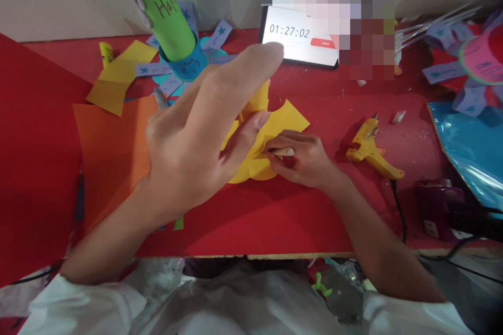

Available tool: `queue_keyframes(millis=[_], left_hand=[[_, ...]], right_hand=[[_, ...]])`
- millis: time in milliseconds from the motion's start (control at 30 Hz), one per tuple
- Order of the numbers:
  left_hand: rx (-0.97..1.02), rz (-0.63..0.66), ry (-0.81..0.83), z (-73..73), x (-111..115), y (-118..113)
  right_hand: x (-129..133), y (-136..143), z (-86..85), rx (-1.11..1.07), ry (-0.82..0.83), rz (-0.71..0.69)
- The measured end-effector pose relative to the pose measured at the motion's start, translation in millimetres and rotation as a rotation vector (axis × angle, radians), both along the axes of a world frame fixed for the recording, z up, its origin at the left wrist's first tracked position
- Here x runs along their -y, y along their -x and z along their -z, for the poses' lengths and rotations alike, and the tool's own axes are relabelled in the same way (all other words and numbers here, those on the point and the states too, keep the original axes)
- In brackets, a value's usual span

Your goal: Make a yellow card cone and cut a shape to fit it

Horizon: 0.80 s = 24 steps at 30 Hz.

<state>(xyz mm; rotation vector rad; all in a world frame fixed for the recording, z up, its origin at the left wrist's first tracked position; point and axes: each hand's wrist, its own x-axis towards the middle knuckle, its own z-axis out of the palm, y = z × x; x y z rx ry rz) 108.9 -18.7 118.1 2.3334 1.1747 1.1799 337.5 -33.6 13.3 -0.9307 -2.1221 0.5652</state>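
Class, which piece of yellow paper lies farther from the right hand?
The yellow piece left of the green tube; the other yellow piece lies close by the right hand.

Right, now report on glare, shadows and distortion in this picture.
Head view: white glare streaks the glossy blue sheet. Head view: the lit screen is bright, its timer digits legible, with blocky pixelation over its upper right. Head view: soft shadow beside the glue gun. Head view: the left hand looks oversized, likely from nearness to the lens.
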Motion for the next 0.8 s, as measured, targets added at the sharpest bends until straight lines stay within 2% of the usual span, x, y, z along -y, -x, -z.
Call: queue_keyframes(millis=[133,333,633,800], left_hand=[[0.037,0.038,-0.036,-2.3,-1,-2],[-0.005,-0.031,0.040,-6.9,2,-3],[-0.003,0.017,-0.025,-3.5,-1,-1],[-0.015,-0.022,0.026,-4.1,0,-1]], right_hand=[[1,0,0.1,0.013,0.021,0.007],[4,4,-1.4,-0.014,0.034,-0.036],[7,8,-0.6,-0.024,0.034,-0.067],[9,11,-0.8,0.002,0.027,-0.073]])
